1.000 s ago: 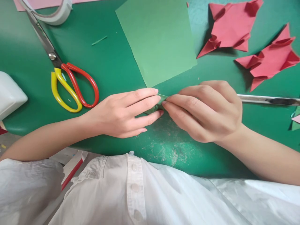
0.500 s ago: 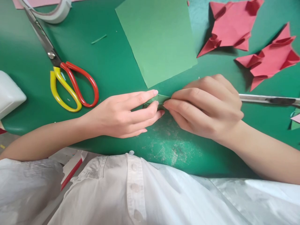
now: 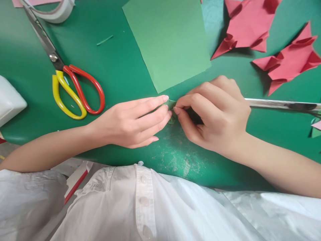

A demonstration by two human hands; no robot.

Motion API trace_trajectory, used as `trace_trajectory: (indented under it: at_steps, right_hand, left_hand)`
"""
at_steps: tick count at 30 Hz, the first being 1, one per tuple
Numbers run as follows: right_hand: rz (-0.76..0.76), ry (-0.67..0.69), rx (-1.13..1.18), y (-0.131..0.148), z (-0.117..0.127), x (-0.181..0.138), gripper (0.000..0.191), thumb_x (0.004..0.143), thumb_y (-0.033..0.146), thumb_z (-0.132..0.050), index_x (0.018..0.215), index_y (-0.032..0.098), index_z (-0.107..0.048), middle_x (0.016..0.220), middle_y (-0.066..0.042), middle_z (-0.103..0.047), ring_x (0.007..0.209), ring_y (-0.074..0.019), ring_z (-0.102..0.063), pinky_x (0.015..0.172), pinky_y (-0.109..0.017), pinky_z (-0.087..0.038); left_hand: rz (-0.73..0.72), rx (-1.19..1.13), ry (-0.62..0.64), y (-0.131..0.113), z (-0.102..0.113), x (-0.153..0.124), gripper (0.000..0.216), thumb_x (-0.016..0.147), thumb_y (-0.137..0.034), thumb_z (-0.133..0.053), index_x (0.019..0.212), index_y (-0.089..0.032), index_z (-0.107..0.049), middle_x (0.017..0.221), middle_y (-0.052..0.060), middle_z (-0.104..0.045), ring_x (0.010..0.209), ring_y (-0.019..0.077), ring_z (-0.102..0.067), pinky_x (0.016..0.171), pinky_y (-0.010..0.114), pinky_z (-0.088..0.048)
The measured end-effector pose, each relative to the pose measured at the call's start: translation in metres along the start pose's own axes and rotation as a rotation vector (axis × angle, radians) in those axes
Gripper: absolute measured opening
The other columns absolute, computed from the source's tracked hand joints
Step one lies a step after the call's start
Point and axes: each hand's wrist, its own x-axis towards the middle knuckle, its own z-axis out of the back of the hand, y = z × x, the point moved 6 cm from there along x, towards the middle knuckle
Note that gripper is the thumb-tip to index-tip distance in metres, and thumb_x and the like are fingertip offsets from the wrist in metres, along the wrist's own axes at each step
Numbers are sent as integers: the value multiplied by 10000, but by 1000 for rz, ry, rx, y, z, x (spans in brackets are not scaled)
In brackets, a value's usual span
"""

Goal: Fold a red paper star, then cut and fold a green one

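Observation:
A small folded piece of green paper (image 3: 171, 104) is between my two hands, mostly covered by fingers. My left hand (image 3: 132, 120) reaches over it with long, nearly straight fingers, and their tips hold the paper against the table. My right hand (image 3: 215, 113) pinches the paper's right end between thumb and index finger, the other fingers curled. Just beyond the fingertips lies a flat green paper sheet (image 3: 170, 43). How the small piece is folded underneath cannot be seen.
Scissors (image 3: 60, 67) with yellow and red handles lie at the left, by a white tape roll (image 3: 60, 13). A white container (image 3: 10, 100) stands at the left edge. Two folded red paper shapes (image 3: 253, 25) sit at the upper right. A metal strip (image 3: 271, 103) extends behind my right hand.
My right hand has shifted slightly left, and its thumb and index finger now pinch closer to the left fingertips. The left hand has hardly moved, still on the green paper.

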Motion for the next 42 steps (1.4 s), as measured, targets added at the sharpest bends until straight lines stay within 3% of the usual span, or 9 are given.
trace_trajectory:
  at_steps: [5,11,20,27,35,42]
  right_hand:
    - [-18,5,-13,0,-1,0,131,948,201,-525,819,203,-541,761,-32,-600,724,-178,-502,642,-353,-338]
    - [-20,2,7,0,-2,-1,118,944,198,-533,827,207,-529,750,-27,-585,728,-184,-520,647,-348,-319]
    - [1,8,-79,2,-2,0,141,954,237,-520,816,206,-527,731,-29,-570,725,-183,-507,642,-342,-313]
    - [29,-9,-119,2,-2,1,140,949,237,-536,822,185,-560,736,-28,-566,714,-167,-446,629,-347,-310]
    - [-58,95,-100,1,-7,4,284,1018,274,-381,801,203,-549,730,-25,-506,751,-179,-473,642,-354,-290]
    - [-50,65,-79,3,-8,3,220,986,246,-422,812,185,-542,744,-40,-484,771,-200,-476,661,-351,-260]
  left_hand:
    - [42,-64,39,1,-2,-1,450,991,-359,-484,1311,-55,-576,1299,150,-658,1349,305,-564,1148,422,-537]
    - [-10,80,25,-1,0,2,421,1002,-390,-458,1230,-91,-648,1228,111,-712,1257,261,-645,1083,371,-592]
    - [7,-2,19,0,2,2,455,992,-341,-498,1247,23,-597,1243,181,-685,1267,297,-631,1128,365,-555]
    - [-22,105,42,1,1,4,419,1016,-371,-434,1226,-74,-642,1229,105,-714,1247,243,-651,1104,330,-575]
    - [-20,109,-24,-1,3,5,438,1012,-378,-450,1175,-24,-649,1164,126,-730,1190,258,-683,1070,319,-594]
    - [-7,46,2,-1,2,3,452,1002,-361,-485,1210,18,-618,1216,173,-699,1238,294,-650,1113,355,-563]
